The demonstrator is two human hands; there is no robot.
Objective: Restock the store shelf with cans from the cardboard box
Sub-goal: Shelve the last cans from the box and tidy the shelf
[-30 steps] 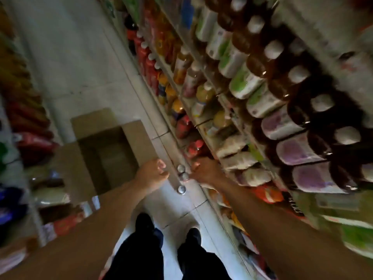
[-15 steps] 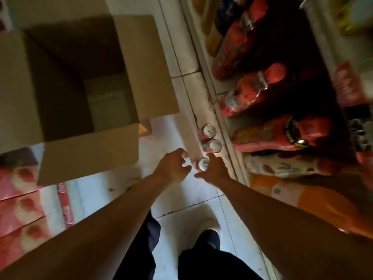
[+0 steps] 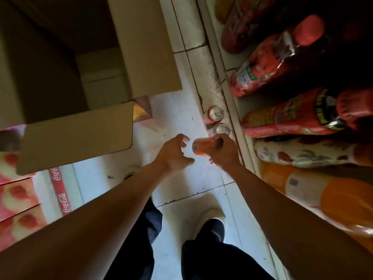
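Observation:
My right hand (image 3: 224,152) grips an orange can (image 3: 202,146), tipped on its side just above the white tile floor. My left hand (image 3: 174,153) hovers beside it with fingers spread, holding nothing. Two more cans stand upright on the floor by the shelf base: a red one (image 3: 215,113) and a silver-topped one (image 3: 221,129) right behind the held can. The open cardboard box (image 3: 76,134) sits on the floor to the upper left; its dark inside shows no cans.
The bottom shelf (image 3: 241,102) on the right holds large red, floral and orange drink bottles (image 3: 292,116) lying in rows. Printed cartons (image 3: 16,195) lie at the left. My legs and one shoe (image 3: 212,221) are below my hands.
The view dropped from the upper shelves down to the floor. My right hand closed on the nearest floor can and tipped it up; my left hand opened beside it.

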